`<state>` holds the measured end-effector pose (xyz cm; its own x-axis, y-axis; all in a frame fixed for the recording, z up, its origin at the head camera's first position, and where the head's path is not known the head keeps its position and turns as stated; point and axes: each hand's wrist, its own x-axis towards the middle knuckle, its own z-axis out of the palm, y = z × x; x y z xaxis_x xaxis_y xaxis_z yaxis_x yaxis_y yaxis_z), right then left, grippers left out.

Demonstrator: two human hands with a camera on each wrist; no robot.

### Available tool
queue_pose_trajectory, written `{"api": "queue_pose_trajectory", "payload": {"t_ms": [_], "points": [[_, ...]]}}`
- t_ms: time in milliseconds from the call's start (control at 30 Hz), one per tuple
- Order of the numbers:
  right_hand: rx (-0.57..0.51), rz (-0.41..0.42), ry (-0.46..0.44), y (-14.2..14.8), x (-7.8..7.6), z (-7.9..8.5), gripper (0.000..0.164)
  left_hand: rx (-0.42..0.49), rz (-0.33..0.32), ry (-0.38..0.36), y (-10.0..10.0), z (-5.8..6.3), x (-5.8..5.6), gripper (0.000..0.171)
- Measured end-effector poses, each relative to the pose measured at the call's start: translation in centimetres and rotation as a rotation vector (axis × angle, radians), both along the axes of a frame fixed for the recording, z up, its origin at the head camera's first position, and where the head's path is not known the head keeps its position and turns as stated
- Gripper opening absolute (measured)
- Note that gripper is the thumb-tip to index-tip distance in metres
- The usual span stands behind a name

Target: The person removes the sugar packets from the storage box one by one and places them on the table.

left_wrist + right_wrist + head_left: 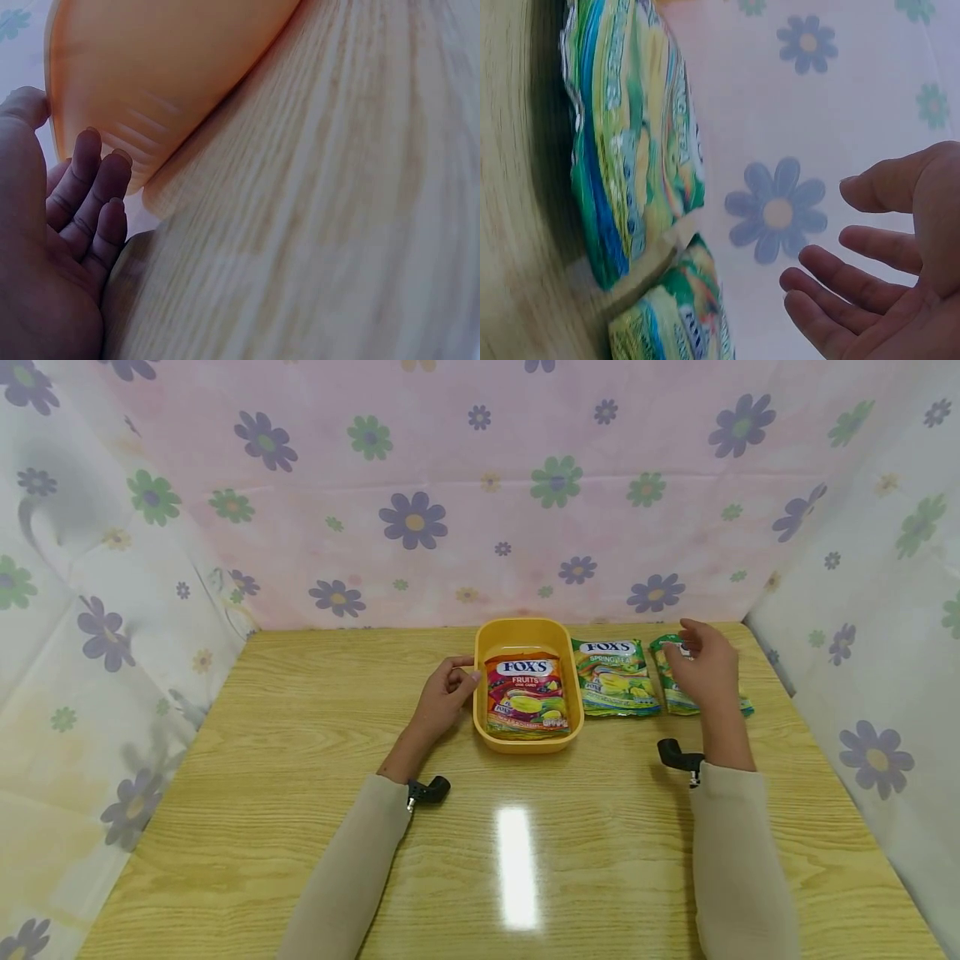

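My left hand (444, 697) holds the left side of a yellow plastic container (528, 747). In the left wrist view the thumb meets its rim and the other fingers lie bent by its outer wall (180, 52). Inside lies a red and orange Fox's Fruits candy bag (525, 697). My right hand (708, 664) is raised over a green Fox's candy bag (678, 702) and covers part of it. The right wrist view shows its fingers spread and holding nothing. Between that bag and the container lies a green Fox's Spring Tea bag (615, 677).
Everything stands on a wood-grain table (360, 860), near its back edge. A flowered cloth (450, 485) hangs behind the table and along both sides. Each wrist wears a small black camera mount (429, 790).
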<state>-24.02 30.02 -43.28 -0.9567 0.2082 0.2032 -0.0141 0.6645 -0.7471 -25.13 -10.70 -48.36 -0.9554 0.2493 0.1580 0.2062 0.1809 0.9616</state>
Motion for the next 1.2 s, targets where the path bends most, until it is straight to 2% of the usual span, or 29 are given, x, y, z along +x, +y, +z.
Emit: {"api": "queue_pose_trajectory", "payload": {"t_ms": [200, 533, 967, 1200], "points": [[-0.008, 0.088, 0.043, -2.2, 0.2, 0.9, 0.054, 0.013, 0.002, -0.029, 0.0, -0.3, -0.1, 0.045], [-0.029, 0.199, 0.058, -5.2, -0.1, 1.3, 0.051, 0.010, -0.001, -0.010, 0.0, -0.2, -0.1, 0.045], [-0.038, 0.308, 0.057, -8.2, 0.1, 1.2, 0.045, 0.003, 0.022, -0.027, 0.2, 0.0, 0.0, 0.043], [-0.028, 0.326, 0.040, -9.8, 0.5, 1.5, 0.044, 0.005, 0.023, -0.032, 0.3, 0.0, -0.1, 0.043]]}}
